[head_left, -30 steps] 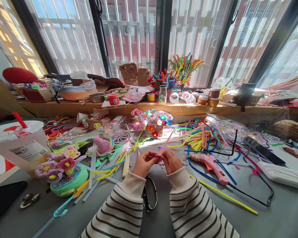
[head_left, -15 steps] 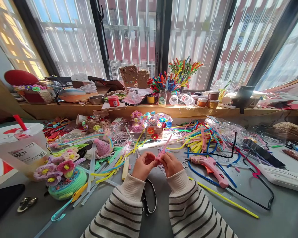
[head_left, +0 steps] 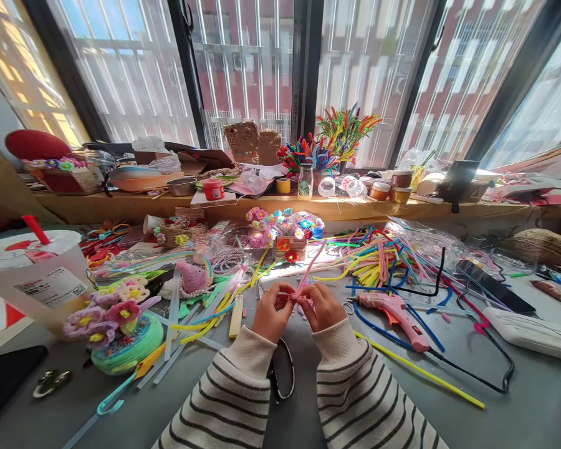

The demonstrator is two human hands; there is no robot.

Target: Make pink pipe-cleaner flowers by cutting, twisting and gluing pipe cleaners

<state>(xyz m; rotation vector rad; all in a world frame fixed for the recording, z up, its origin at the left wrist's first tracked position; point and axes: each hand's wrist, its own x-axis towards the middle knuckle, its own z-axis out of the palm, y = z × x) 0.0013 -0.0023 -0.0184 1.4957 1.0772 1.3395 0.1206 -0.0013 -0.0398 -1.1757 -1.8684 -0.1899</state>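
Observation:
A pink pipe cleaner [head_left: 310, 267] is pinched between my two hands at the middle of the table, its free end sticking up and to the right. My left hand [head_left: 272, 312] grips the lower end with thumb and forefinger. Opposite it, my right hand [head_left: 322, 307] is closed on the same piece, fingertips almost touching the left ones. The part between the fingertips is bunched and mostly hidden. Beneath my wrists lies a black-handled tool [head_left: 283, 373], its far end covered by the hands. A pale yellow stick [head_left: 236, 317] rests just left of my left hand.
A pink glue gun [head_left: 397, 317] with a black cord lies at right, near a yellow pipe cleaner [head_left: 423, 371]. Bundled pipe cleaners [head_left: 378, 265] lie behind it. At left stand a drink cup [head_left: 37, 280] and a green piece with fuzzy flowers [head_left: 128, 343]. Clear glue sticks [head_left: 172, 318] lie between.
The pink pipe cleaner's free end leans a little further right and reaches higher. My fingers have shifted slightly around its bunched end; both hands still hold it.

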